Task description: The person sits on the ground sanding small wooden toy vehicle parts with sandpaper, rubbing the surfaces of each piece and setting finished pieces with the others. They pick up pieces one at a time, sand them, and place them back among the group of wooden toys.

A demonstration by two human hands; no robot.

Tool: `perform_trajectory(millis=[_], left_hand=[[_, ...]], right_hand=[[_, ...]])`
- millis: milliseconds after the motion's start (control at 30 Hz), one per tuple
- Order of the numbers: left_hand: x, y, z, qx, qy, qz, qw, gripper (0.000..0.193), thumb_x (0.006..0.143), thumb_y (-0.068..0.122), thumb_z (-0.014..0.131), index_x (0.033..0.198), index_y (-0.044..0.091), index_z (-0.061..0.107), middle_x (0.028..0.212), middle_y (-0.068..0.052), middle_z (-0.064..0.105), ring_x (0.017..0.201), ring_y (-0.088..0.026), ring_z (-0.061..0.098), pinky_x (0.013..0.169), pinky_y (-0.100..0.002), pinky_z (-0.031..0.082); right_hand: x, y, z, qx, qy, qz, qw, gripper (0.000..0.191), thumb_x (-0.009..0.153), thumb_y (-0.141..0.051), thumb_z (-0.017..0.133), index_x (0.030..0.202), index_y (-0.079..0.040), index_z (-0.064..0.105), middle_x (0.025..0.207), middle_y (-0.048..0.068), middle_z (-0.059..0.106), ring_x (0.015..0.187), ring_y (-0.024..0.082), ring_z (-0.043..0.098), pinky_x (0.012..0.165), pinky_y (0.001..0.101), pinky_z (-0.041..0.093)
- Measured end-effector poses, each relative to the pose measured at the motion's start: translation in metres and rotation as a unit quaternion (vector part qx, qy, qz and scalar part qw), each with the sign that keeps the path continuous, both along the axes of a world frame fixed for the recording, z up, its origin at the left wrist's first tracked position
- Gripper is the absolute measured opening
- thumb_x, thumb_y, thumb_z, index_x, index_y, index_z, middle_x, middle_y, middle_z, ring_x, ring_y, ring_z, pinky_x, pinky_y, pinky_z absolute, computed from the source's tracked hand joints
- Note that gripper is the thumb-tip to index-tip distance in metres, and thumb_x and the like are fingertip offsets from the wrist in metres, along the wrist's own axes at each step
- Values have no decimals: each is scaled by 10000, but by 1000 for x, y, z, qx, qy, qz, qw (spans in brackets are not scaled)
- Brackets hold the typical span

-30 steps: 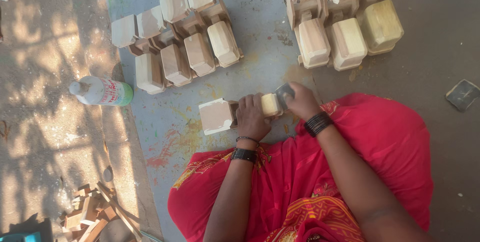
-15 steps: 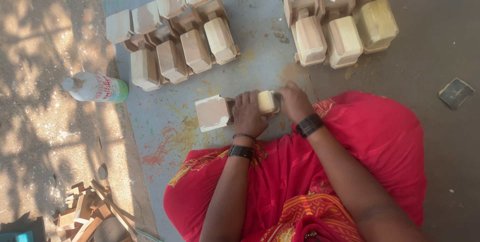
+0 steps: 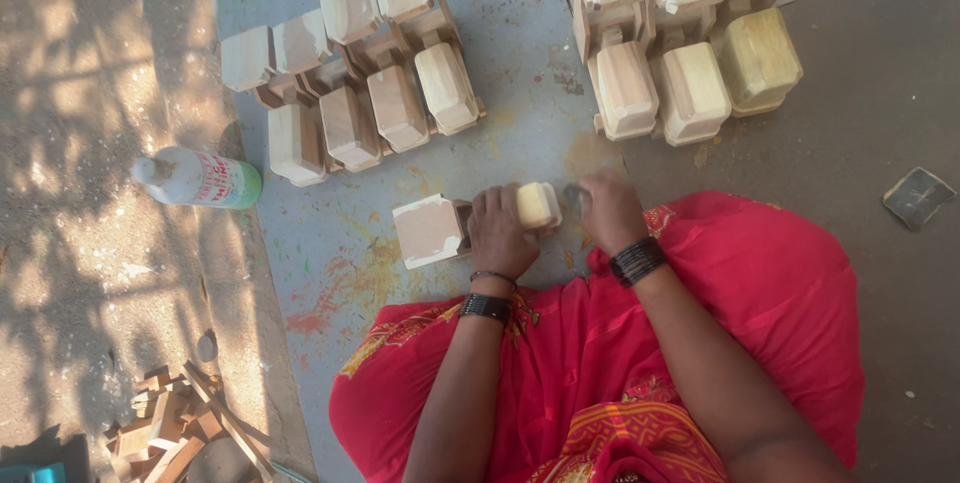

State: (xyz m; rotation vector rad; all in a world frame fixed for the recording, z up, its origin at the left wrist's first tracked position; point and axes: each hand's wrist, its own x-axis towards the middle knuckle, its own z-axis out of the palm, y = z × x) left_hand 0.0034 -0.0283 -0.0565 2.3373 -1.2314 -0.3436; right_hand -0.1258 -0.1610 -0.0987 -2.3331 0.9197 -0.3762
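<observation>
Left hand point(image 3: 503, 231) clamps wooden piece point(image 3: 470, 223), unchanged. Right hand point(image 3: 610, 208) has moved slightly off its end, fingers pinching grey pad point(image 3: 576, 198).

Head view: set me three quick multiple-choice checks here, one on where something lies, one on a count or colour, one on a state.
1. Where does the bottle lie?
A. To the left of the hands, on its side on the ground
B. On the red cloth
C. Among the upper right blocks

2. How many wooden pieces make up the upper left group?
A. Two
B. Four
C. Seven

3. How does the left hand stand?
A. Resting open on the red cloth
B. Closed over the middle of the wooden piece
C. Lifted clear of everything

Answers:
1. A, it lies tipped over, left of the blue-grey mat.
2. B, four pieces sit side by side.
3. B, its fingers wrap the piece, while the right hand presses a small grey pad at its end.
</observation>
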Motion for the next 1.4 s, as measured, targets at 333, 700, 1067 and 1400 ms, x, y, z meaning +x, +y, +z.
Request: perform_trajectory(millis=[333, 700, 1067, 1400], left_hand=[[1, -2, -3, -4, -24, -1, 1000, 713, 641, 132, 780, 1305, 70, 526, 1221, -128, 542, 1221, -372, 487, 958, -496, 450], [0, -1, -7, 11, -30, -3, 999, 718, 646, 112, 769, 1317, 68, 520, 1227, -131, 535, 1229, -371, 482, 950, -508, 452], [1, -3, -8, 22, -13, 0, 1000, 715, 651, 130, 784, 1315, 87, 521, 1228, -121, 534, 1224, -370, 478, 932, -500, 451], [14, 5, -7, 65, -81, -64, 993, 958, 531, 280, 934, 1380, 207, 497, 1470, -116, 383, 1425, -406, 311, 1161, -605, 274]], right_hand=[[19, 40, 3, -4, -87, -35, 996, 348, 870, -49, 607, 1194, -58, 730, 947, 223, 708, 917, 424, 676, 805, 508, 552], [13, 31, 1, 59, -77, -54, 994, 168, 912, -103, 619, 1023, -29, 721, 887, 252, 682, 873, 447, 665, 767, 532, 535], [17, 32, 6, 63, -93, -74, 991, 252, 879, -97, 627, 1092, -29, 743, 853, 269, 671, 829, 457, 661, 755, 538, 533], [8, 28, 9, 95, -117, -48, 987, 288, 898, -64, 607, 1161, -63, 725, 936, 247, 689, 878, 419, 683, 754, 488, 560]])
